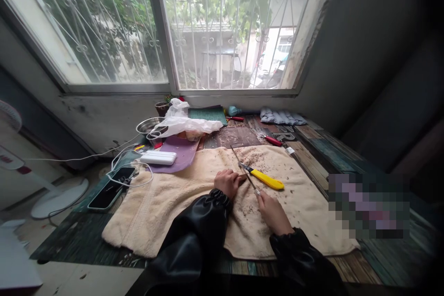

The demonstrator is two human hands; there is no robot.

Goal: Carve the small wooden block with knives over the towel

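Black glossy sleeves are seen nearest, and two hands are held close but apart. By the left hand, a small brown wood-like piece is pinched over the cream plush towel. Across it, contact uncertain, a thin metal rod-like tool is slanted, its long axis pointed forward-left from the right hand, where its near end is gripped. Just right, a yellow-handled utility knife is held by neither.

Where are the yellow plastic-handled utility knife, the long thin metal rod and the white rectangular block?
Yellow plastic-handled utility knife (268, 179), head view: mid-handle.
Long thin metal rod (250, 181), head view: shaft.
White rectangular block (158, 157), head view: top face.
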